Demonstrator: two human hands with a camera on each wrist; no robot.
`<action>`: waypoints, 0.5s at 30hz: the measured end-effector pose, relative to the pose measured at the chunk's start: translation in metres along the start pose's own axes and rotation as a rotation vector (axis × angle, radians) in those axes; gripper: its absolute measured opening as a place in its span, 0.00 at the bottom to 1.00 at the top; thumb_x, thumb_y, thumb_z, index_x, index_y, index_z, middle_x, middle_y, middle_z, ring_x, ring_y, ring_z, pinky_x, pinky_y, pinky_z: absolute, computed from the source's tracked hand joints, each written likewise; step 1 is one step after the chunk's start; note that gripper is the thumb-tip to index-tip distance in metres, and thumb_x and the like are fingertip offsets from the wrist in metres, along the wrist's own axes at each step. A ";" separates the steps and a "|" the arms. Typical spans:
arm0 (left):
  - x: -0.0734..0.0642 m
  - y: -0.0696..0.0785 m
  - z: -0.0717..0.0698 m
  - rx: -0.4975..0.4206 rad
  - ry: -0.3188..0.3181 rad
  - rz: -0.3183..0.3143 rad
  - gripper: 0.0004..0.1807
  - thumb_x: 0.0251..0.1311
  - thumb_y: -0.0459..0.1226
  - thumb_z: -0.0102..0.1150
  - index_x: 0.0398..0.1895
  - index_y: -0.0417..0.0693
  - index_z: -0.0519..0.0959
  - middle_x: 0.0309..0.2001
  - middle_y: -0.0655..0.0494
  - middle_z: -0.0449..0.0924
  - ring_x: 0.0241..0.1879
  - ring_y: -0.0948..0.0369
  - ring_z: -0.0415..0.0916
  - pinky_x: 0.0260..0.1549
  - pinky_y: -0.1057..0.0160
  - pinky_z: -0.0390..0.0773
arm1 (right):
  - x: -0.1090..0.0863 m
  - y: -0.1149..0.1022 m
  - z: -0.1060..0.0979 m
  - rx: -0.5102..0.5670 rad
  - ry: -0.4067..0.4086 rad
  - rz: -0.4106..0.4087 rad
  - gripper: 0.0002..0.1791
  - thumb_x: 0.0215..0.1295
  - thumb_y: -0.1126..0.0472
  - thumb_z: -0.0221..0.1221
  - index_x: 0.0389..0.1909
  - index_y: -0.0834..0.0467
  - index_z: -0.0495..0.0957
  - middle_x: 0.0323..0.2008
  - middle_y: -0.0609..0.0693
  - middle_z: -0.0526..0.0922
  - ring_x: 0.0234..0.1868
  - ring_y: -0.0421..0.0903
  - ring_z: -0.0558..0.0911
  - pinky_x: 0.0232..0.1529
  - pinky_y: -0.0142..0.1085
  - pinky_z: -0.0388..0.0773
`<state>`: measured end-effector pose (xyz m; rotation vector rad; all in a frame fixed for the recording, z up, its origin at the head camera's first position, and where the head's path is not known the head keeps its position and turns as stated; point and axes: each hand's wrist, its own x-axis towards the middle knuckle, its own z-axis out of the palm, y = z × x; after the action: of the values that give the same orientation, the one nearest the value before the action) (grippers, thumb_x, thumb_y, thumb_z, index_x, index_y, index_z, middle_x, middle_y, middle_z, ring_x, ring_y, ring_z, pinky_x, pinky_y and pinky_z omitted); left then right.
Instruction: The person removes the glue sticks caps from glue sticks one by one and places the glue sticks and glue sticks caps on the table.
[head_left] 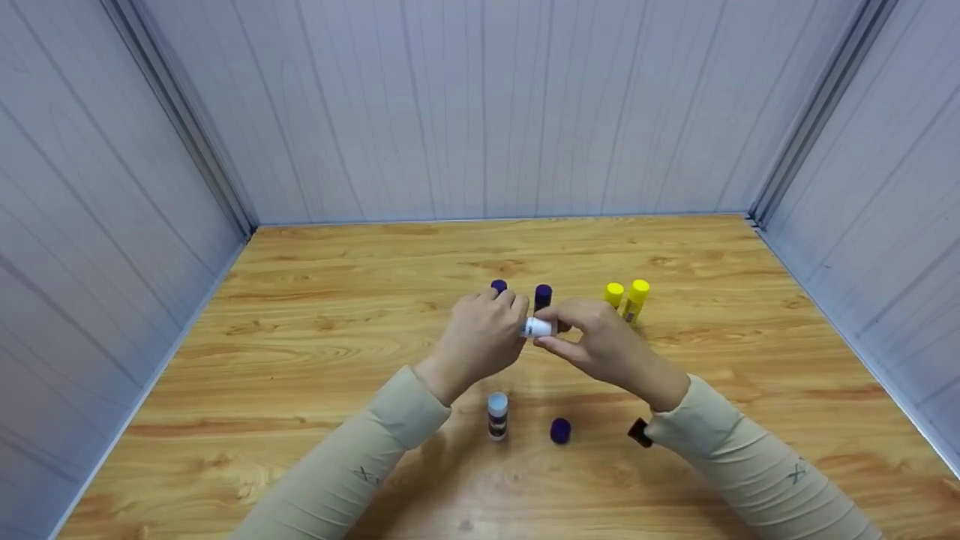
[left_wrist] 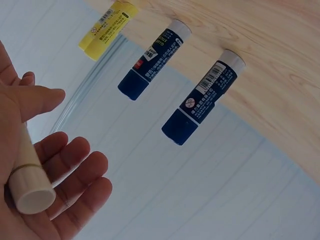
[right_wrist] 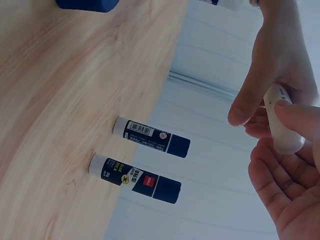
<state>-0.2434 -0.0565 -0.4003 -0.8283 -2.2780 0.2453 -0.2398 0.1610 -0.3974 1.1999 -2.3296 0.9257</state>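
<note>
Both hands meet over the middle of the table around a white glue stick (head_left: 540, 328). My left hand (head_left: 482, 334) grips its body, part of which the fingers hide in the head view. At the other end, my right hand (head_left: 606, 339) pinches it between thumb and fingers. In the left wrist view a round pale tube end (left_wrist: 34, 197) shows against the palm. Two dark blue glue sticks with caps on, one (right_wrist: 136, 177) and another (right_wrist: 151, 137), stand upright just beyond the hands.
Two yellow glue sticks, one (head_left: 637, 300) and another (head_left: 614, 294), stand behind the right hand. Nearer my body are an upright tube with a pale top (head_left: 498, 416) and a loose dark blue cap (head_left: 560, 431). Pale panel walls (head_left: 480, 112) enclose the wooden table (head_left: 337, 277).
</note>
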 end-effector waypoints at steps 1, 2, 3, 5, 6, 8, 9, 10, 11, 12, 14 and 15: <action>0.000 0.000 0.001 0.002 0.009 -0.005 0.15 0.72 0.47 0.68 0.30 0.52 0.76 0.23 0.60 0.75 0.20 0.65 0.61 0.16 0.67 0.61 | 0.000 0.000 0.000 0.002 0.001 -0.007 0.11 0.69 0.65 0.73 0.50 0.63 0.88 0.41 0.54 0.92 0.38 0.46 0.88 0.40 0.40 0.88; 0.000 0.001 0.001 0.005 0.016 -0.007 0.15 0.71 0.46 0.68 0.29 0.52 0.76 0.22 0.60 0.75 0.19 0.65 0.59 0.16 0.67 0.58 | 0.000 0.000 0.001 0.006 0.004 -0.012 0.11 0.69 0.65 0.73 0.50 0.63 0.88 0.41 0.54 0.92 0.38 0.46 0.88 0.40 0.41 0.88; 0.001 0.001 0.002 0.005 0.022 -0.010 0.15 0.71 0.46 0.68 0.28 0.52 0.76 0.21 0.61 0.74 0.19 0.65 0.57 0.15 0.67 0.55 | 0.000 0.000 0.001 0.009 0.005 -0.016 0.11 0.69 0.65 0.73 0.50 0.63 0.88 0.41 0.54 0.92 0.37 0.46 0.88 0.40 0.42 0.89; 0.001 0.002 0.002 0.011 0.030 -0.010 0.16 0.71 0.44 0.69 0.26 0.53 0.76 0.19 0.62 0.72 0.18 0.66 0.53 0.15 0.67 0.51 | 0.000 -0.001 0.000 0.011 0.009 -0.023 0.12 0.69 0.66 0.73 0.50 0.63 0.88 0.41 0.54 0.92 0.37 0.47 0.88 0.39 0.44 0.89; 0.001 0.002 0.002 0.014 0.033 -0.009 0.16 0.70 0.44 0.69 0.25 0.53 0.76 0.18 0.62 0.72 0.17 0.67 0.51 0.15 0.68 0.50 | 0.000 -0.001 0.000 0.012 0.011 -0.027 0.12 0.69 0.66 0.73 0.50 0.63 0.88 0.41 0.54 0.92 0.37 0.47 0.88 0.39 0.45 0.89; 0.000 0.002 0.002 0.025 0.036 -0.004 0.17 0.70 0.44 0.69 0.24 0.54 0.76 0.16 0.63 0.71 0.16 0.68 0.49 0.15 0.68 0.47 | 0.000 -0.001 0.000 0.016 0.015 -0.033 0.12 0.69 0.66 0.73 0.50 0.63 0.88 0.41 0.54 0.92 0.37 0.46 0.88 0.39 0.44 0.89; 0.000 0.002 0.002 0.026 0.039 -0.002 0.17 0.69 0.44 0.70 0.23 0.54 0.76 0.16 0.63 0.71 0.16 0.68 0.48 0.15 0.68 0.47 | 0.000 -0.001 0.000 0.018 0.017 -0.039 0.12 0.69 0.66 0.73 0.50 0.63 0.88 0.41 0.54 0.92 0.37 0.46 0.88 0.39 0.43 0.89; 0.000 0.002 0.001 0.029 0.042 0.000 0.17 0.69 0.44 0.71 0.23 0.54 0.77 0.15 0.63 0.71 0.16 0.68 0.47 0.15 0.68 0.47 | 0.000 -0.001 0.000 0.019 0.019 -0.045 0.12 0.68 0.67 0.73 0.50 0.63 0.88 0.41 0.54 0.92 0.37 0.46 0.88 0.39 0.42 0.89; -0.001 0.002 0.001 0.030 0.044 0.003 0.17 0.68 0.45 0.71 0.23 0.54 0.77 0.15 0.64 0.72 0.16 0.68 0.47 0.15 0.69 0.47 | 0.000 -0.001 0.000 0.019 0.021 -0.051 0.12 0.68 0.67 0.73 0.50 0.63 0.88 0.41 0.54 0.92 0.37 0.46 0.88 0.39 0.41 0.88; -0.001 0.002 0.001 0.029 0.046 0.004 0.17 0.68 0.45 0.72 0.23 0.54 0.77 0.15 0.64 0.72 0.16 0.68 0.47 0.14 0.69 0.48 | 0.000 0.000 0.000 0.021 0.024 -0.058 0.12 0.68 0.67 0.73 0.50 0.63 0.88 0.41 0.54 0.92 0.37 0.46 0.88 0.39 0.40 0.88; -0.001 0.002 0.000 0.022 0.047 0.007 0.17 0.67 0.45 0.73 0.23 0.54 0.78 0.15 0.63 0.73 0.16 0.69 0.48 0.14 0.69 0.50 | 0.000 0.000 0.001 0.023 0.030 -0.070 0.12 0.67 0.68 0.73 0.51 0.63 0.88 0.41 0.54 0.92 0.36 0.46 0.88 0.38 0.39 0.88; -0.001 0.002 0.000 0.016 0.046 0.008 0.17 0.67 0.45 0.73 0.23 0.53 0.78 0.15 0.63 0.73 0.16 0.69 0.48 0.14 0.69 0.50 | 0.000 0.000 0.001 0.024 0.033 -0.076 0.13 0.67 0.68 0.74 0.51 0.63 0.88 0.41 0.54 0.92 0.36 0.46 0.88 0.38 0.38 0.88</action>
<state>-0.2419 -0.0559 -0.4011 -0.8266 -2.2278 0.2457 -0.2399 0.1603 -0.3977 1.2636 -2.2377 0.9427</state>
